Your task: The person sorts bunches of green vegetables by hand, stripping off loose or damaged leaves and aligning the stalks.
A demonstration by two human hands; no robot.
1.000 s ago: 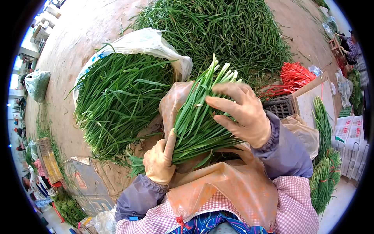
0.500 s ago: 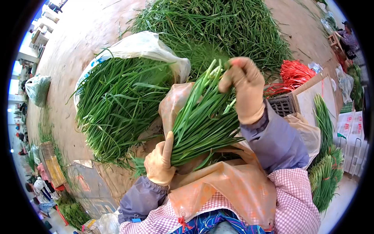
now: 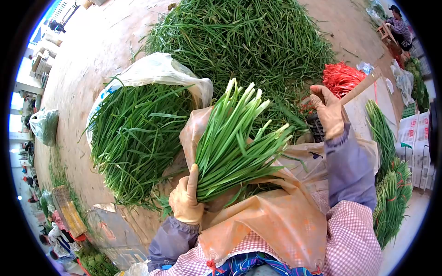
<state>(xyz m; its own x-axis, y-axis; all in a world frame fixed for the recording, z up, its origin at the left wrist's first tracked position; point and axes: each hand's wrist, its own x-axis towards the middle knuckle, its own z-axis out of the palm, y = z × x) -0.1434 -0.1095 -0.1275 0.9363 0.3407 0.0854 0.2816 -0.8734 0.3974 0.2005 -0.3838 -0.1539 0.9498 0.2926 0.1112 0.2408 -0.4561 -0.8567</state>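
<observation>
My gloved left hand (image 3: pixel 186 201) is closed around the lower, leafy end of a bunch of garlic chives (image 3: pixel 230 152), its thumb pointing up. The pale cut stems fan out at the top, over my lap. My gloved right hand (image 3: pixel 328 112) is off to the right of the bunch, fingers apart and slightly bent, with nothing visible in them. Close beyond it lies a bundle of red ties (image 3: pixel 341 79). Left of the bunch, an open white plastic bag (image 3: pixel 159 71) is full of loose chives (image 3: pixel 138 138).
A large heap of chives (image 3: pixel 244 41) covers the floor ahead. Tied chive bundles (image 3: pixel 392 202) stand at my right beside white crates (image 3: pixel 412 147). A plastic apron (image 3: pixel 267 221) covers my lap. Another person (image 3: pixel 399 28) sits at the far right; a filled bag (image 3: pixel 44 126) stands left.
My right hand has moved away from the stem ends, to the right toward the red ties, and its fingers have spread. The bunch's stems are now more fanned out.
</observation>
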